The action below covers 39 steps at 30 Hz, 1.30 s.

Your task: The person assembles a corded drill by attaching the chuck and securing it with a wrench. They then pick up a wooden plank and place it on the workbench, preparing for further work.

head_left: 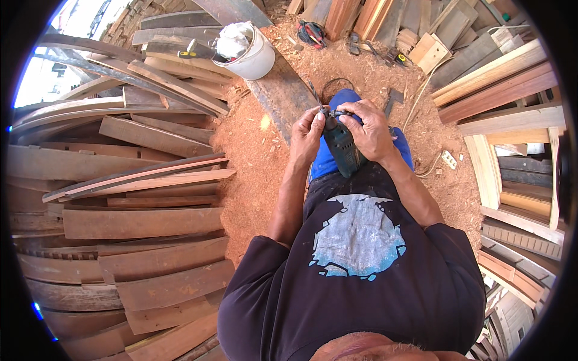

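A dark green power drill [344, 149] rests on my lap, its nose pointing away from me and a long drill bit [313, 92] standing out of the front. My left hand [307, 133] is closed around the drill chuck [330, 122], thumb and fingers pinching it near the base of the bit. From the other side, my right hand [371, 131] grips a small dark metal piece, which looks like a chuck key [342, 112], against the chuck. The fingers partly hide where key and chuck meet.
A white bucket [257, 59] stands on a board [278, 96] ahead to the left. Stacked curved planks [150, 225] fill the left side; wooden frames [483, 162] and lumber line the right. A power strip [448, 159] with a cable lies on sawdust, a tape measure [400, 58] farther off.
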Tool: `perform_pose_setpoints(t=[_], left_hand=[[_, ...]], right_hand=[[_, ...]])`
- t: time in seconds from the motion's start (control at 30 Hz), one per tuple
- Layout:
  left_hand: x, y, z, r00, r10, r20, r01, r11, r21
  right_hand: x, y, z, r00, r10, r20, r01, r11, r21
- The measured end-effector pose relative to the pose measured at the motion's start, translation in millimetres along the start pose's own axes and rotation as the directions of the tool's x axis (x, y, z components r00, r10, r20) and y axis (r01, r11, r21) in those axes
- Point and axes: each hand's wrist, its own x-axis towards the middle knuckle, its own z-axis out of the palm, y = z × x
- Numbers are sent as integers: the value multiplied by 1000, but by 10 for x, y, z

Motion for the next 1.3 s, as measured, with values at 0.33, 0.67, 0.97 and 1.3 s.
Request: perform_pose_setpoints(t=[0.33, 0.67, 0.97, 1.3], left_hand=[[13, -11, 3, 1000, -23, -22, 23, 1000, 11], [-9, 100, 54, 998, 48, 29, -49, 999, 24], [21, 0, 270, 994, 112, 0, -112, 990, 84], [70, 64, 618, 933, 312, -181, -179, 836, 519]], right_hand=[[15, -2, -24, 987, -161, -2, 160, 985, -64], [88, 18, -94, 959, -275, 72, 282, 952, -120], [132, 74, -171, 931, -334, 149, 360, 905, -225], [135, 73, 20, 983, -142, 115, 156, 979, -128]])
